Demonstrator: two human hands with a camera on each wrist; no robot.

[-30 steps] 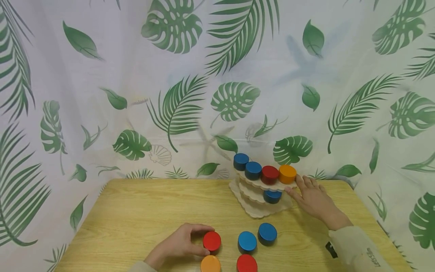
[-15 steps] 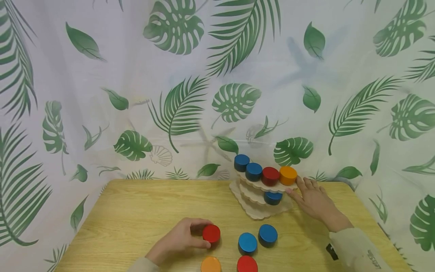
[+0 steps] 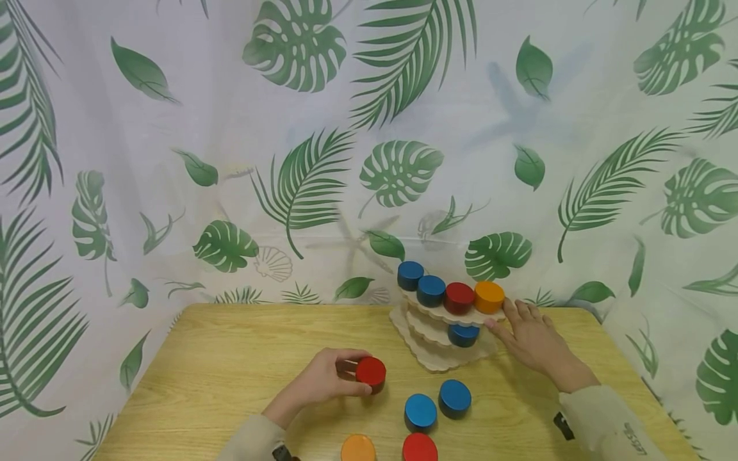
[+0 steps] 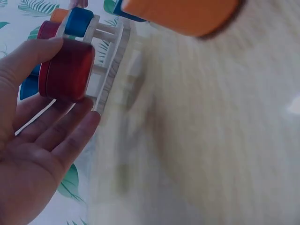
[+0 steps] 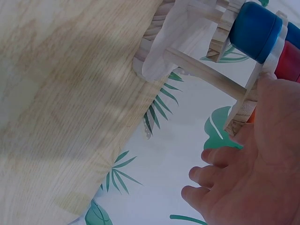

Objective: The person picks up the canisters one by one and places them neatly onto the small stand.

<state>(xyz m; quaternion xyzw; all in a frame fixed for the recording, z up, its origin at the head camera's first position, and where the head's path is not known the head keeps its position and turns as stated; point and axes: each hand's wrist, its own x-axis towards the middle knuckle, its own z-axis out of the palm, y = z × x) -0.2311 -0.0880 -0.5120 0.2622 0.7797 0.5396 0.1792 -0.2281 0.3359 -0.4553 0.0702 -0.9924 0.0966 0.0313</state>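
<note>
My left hand (image 3: pixel 321 383) holds a red round tin (image 3: pixel 371 374) between thumb and fingers, left of the stand. The left wrist view shows the thumb on one side of this tin and the fingers beneath. A tiered wooden stand (image 3: pixel 416 351) with scalloped edges stands at the back right. Its top tier bears two blue tins (image 3: pixel 430 291), a dark red tin (image 3: pixel 459 299) and an orange tin (image 3: pixel 489 297); a blue tin (image 3: pixel 463 335) sits on the tier below. My right hand (image 3: pixel 533 338) grips the top tier's right end, thumb at its front edge.
Two blue tins (image 3: pixel 420 413) stand on the wooden table (image 3: pixel 242 346) in front of the stand. Closer to me are an orange tin (image 3: pixel 358 448) and another red tin (image 3: pixel 419 447), both cut off by the frame edge. A leaf-print curtain (image 3: pixel 323 192) hangs behind the table.
The left hand has lifted the red tin from beside the orange one and carried it forward and slightly right. The right hand has stayed at the stand.
</note>
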